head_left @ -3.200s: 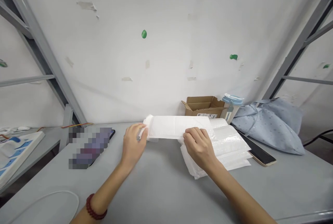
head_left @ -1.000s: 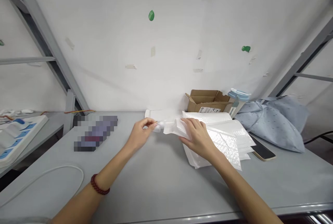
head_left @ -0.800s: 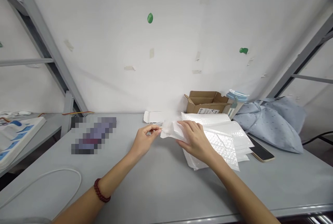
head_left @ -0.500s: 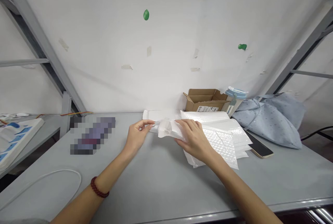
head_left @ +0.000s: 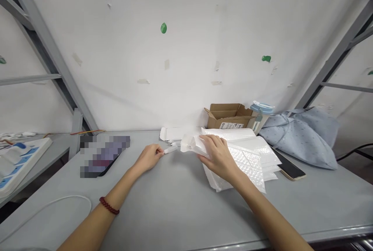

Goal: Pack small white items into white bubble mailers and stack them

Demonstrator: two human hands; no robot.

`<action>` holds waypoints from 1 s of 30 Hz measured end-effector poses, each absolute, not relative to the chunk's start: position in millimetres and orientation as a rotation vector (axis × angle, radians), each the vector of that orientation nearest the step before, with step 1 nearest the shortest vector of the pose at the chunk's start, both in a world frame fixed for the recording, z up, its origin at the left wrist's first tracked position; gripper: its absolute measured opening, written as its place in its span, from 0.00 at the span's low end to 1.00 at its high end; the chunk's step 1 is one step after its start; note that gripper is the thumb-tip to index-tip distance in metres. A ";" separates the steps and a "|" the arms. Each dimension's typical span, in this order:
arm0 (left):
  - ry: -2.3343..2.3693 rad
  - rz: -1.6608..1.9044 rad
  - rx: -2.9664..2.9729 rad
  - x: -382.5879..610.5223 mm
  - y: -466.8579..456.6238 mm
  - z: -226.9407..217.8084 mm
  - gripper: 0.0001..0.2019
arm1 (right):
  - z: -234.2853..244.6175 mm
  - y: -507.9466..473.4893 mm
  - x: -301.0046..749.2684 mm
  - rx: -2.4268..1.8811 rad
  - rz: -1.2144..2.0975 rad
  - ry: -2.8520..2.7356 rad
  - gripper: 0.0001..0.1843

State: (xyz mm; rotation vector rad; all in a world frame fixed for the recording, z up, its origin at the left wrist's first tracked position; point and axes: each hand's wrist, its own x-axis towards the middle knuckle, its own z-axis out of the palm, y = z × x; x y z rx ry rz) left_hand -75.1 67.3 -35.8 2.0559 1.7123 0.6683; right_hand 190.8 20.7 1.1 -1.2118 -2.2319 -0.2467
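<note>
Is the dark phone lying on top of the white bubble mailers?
No, the dark phone lies on the grey table, beside the white bubble mailers.

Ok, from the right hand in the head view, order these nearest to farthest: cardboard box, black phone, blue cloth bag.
1. cardboard box, behind the right hand, by the wall
2. black phone, to its right on the table
3. blue cloth bag, far right
</note>
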 end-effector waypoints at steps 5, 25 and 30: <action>1.530 0.710 2.021 -80.9 52.8 2.7 0.11 | -1.2 21.5 190.9 -1.208 -0.270 -2.224 0.25; 1.301 0.870 2.012 -59.6 31.0 24.9 0.12 | 3.3 11.3 182.6 -1.114 -0.440 -2.325 0.23; 1.333 1.013 1.897 -62.7 32.7 24.7 0.13 | 5.7 11.2 184.7 -1.107 -0.447 -2.303 0.23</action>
